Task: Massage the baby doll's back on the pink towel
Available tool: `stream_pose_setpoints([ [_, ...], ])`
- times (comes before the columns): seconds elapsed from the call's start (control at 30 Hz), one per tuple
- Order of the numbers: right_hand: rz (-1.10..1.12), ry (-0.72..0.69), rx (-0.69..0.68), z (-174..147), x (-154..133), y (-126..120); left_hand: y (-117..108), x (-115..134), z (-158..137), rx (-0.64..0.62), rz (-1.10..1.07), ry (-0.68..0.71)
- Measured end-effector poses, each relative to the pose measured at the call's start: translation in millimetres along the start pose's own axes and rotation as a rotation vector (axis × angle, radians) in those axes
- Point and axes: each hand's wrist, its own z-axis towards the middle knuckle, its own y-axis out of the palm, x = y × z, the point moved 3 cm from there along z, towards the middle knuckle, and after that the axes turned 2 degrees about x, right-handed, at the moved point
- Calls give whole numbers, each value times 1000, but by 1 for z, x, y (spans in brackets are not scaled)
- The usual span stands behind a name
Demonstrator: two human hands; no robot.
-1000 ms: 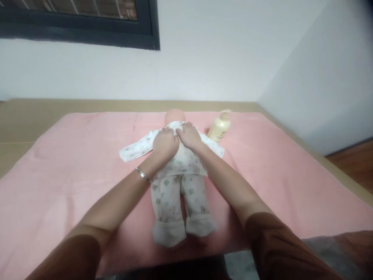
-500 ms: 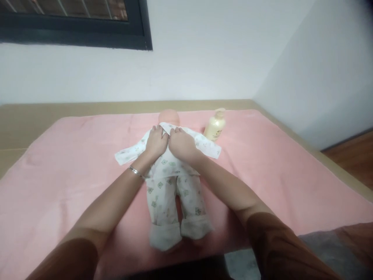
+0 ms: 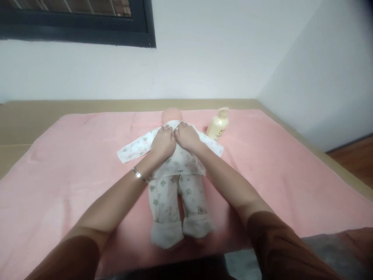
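Note:
A baby doll (image 3: 171,114) dressed in a white printed shirt (image 3: 178,166) lies on a pink blanket, its round head away from me. Its trousers (image 3: 166,200) carry a green print and have turned-up cuffs, with the legs pointing toward me. My left hand (image 3: 163,142) and my right hand (image 3: 186,136) lie side by side on the upper shirt, just below the head. The fingers of both are bent and closed on the cloth by the collar; the fingertips and thumbs are partly hidden. The sleeves stretch out to either side.
A pale yellow pump bottle (image 3: 217,125) stands right of the doll, close to its right-hand sleeve. The pink blanket (image 3: 96,167) covers a beige surface (image 3: 37,120) that meets a white wall. A dark-framed window (image 3: 87,29) is at upper left.
My right hand has moved slightly up toward the collar, and the folded cloth at the neck lies flatter. The whole view has shifted a little; the bottle stands in its place.

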Motion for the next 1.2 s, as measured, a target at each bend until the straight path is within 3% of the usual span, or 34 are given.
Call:
stream_pose_setpoints([
  [0.27,-65,-43,-164,-37,-30,-27,6,-39,18,91,-148,-116],
  [0.37,-38,-14,-170,-36,-27,-26,6,-34,16,91,-102,-109],
  [0.6,14,-89,-18,-3,0,-2,3,-4,1,73,75,-2],
  [0.77,-21,-79,1,0,3,4,8,-21,9,53,-78,-74],
  [0.97,-119,-236,-109,-19,-10,-16,15,-49,17,135,-336,-156],
  [1.07,-111,-227,-130,-22,-9,-22,15,-49,17,147,-322,-170],
  [1.2,17,-166,-107,-10,0,-11,11,-40,16,112,-285,-184],
])
